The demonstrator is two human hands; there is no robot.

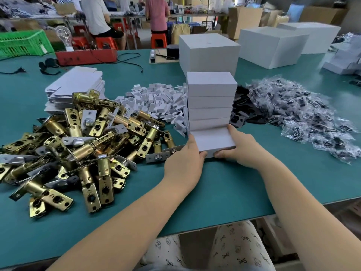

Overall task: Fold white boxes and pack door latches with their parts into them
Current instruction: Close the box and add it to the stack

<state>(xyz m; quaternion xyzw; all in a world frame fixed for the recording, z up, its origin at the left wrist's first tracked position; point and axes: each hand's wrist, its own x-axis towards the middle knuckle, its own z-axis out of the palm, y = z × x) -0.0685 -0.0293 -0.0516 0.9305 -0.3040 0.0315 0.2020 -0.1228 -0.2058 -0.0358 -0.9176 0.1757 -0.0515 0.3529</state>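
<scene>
A small white box (213, 140) lies closed on the green table (224, 182), right in front of a stack of several identical white boxes (211, 98). My left hand (185, 161) grips its left side, thumb on the near edge. My right hand (242, 149) grips its right side, forefinger stretched along the top edge and thumb on the front. A heap of brass door latches (78, 143) lies to the left. Flat box blanks (76, 85) are stacked behind the latches. White card inserts (156, 100) are piled at centre, bagged black parts (304, 114) at right.
Black strike plates (240, 112) lie behind the stack. Large white cartons (209, 53) (273, 45) stand at the back. A red tray (86, 55) with cables and a green crate (23, 43) sit at far left. People sit on red stools beyond the table.
</scene>
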